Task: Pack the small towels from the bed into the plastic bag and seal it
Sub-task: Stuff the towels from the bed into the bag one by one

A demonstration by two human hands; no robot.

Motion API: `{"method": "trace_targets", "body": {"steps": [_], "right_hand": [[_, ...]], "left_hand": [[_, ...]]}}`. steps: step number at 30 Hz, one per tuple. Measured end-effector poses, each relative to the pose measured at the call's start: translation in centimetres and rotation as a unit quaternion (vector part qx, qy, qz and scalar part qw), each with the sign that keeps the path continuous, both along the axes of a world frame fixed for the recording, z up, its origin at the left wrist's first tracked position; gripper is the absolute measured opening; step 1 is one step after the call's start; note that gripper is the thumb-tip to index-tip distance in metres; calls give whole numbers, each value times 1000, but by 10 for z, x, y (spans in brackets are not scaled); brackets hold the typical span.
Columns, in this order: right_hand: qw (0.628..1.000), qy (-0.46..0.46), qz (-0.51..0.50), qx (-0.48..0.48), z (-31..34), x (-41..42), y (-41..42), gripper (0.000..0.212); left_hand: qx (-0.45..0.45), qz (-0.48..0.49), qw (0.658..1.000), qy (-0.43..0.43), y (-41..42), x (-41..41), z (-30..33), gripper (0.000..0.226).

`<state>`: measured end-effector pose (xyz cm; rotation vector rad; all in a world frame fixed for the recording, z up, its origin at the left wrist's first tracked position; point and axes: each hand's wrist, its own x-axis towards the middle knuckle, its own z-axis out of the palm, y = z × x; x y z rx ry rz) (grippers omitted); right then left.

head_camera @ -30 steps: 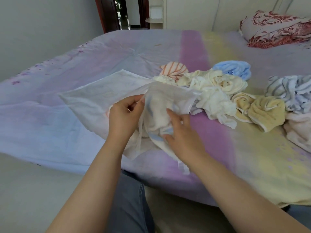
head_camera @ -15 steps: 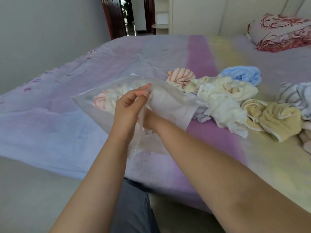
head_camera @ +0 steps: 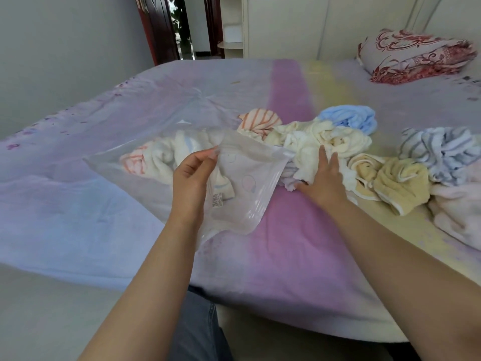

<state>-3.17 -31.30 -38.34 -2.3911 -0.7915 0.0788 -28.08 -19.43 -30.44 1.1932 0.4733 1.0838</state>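
A clear plastic bag [head_camera: 250, 178] lies on the bed with its mouth toward me, and my left hand [head_camera: 192, 175] pinches its upper edge. Inside the bag sit a white towel [head_camera: 169, 155] and an orange-striped towel [head_camera: 132, 161]. My right hand [head_camera: 322, 178] rests flat, fingers spread, on a white towel [head_camera: 304, 152] at the near edge of the loose pile. The pile also holds a cream towel [head_camera: 338, 142], an orange-striped one [head_camera: 260, 122], a light blue one [head_camera: 351, 119], a yellow one [head_camera: 398, 183] and a blue-striped one [head_camera: 442, 152].
The bed sheet [head_camera: 286, 243] is lilac, purple and yellow; its near edge runs across the lower frame. A pink towel [head_camera: 463, 214] lies at the far right. A folded red-patterned quilt [head_camera: 416, 57] sits at the head of the bed. My knee [head_camera: 197, 334] is below.
My right hand has come out of the bag and moved right onto the white towel in the pile. The white towel it pushed in stays inside. My left hand still holds the bag's edge.
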Motion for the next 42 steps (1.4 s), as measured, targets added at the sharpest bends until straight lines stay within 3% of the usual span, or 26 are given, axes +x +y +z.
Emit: {"method": "trace_targets", "body": {"steps": [2, 4, 8, 10, 13, 18, 20, 22, 24, 25, 30, 33, 36, 37, 39, 42], "right_hand": [[998, 16, 28, -61, -16, 16, -5, 96], [998, 9, 21, -58, -25, 19, -13, 76], [995, -28, 3, 98, -10, -6, -35, 37], [984, -61, 1, 170, 5, -35, -49, 35], [958, -107, 94, 247, 26, -84, -58, 30], [927, -118, 251, 252, 30, -152, -19, 49], [936, -74, 278, 201, 25, -170, 4, 59], [958, -4, 285, 0, 19, -176, 22, 72], [927, 79, 308, -197, 17, -174, 25, 86], [917, 102, 315, -222, 17, -172, 22, 86], [932, 99, 314, -150, 14, -177, 10, 69], [927, 190, 316, -63, 27, -189, 22, 68], [941, 239, 219, 101, 41, -180, 67, 15], [938, 251, 205, 120, 46, -176, 82, 13], [926, 265, 246, 111, 50, -173, 110, 25], [906, 217, 362, 36, 54, -187, 117, 21]], "left_hand": [[5, 7, 1000, 16, -1, -2, -1, 18], [13, 13, 999, 34, 0, -5, -2, 21], [12, 22, 999, 42, -1, -4, -4, 20], [11, 25, 999, 37, -2, -2, -3, 17], [6, 22, 999, 24, 2, -2, -2, 13], [5, 17, 999, 30, 0, -6, -1, 14], [9, 21, 999, 41, -2, -9, 2, 14], [19, 21, 999, 45, -1, -13, 4, 14], [35, 19, 998, 50, -1, -17, 4, 13], [45, 18, 997, 57, 0, -20, 4, 14], [90, 3, 992, 90, 1, -24, -1, 12], [91, -8, 992, 88, -4, -25, -3, 11], [92, 1, 992, 90, -7, -29, -4, 14], [85, 5, 993, 86, -7, -30, -5, 14], [69, 17, 995, 76, -9, -32, -4, 14], [64, 40, 995, 73, -10, -33, 0, 15]]}}
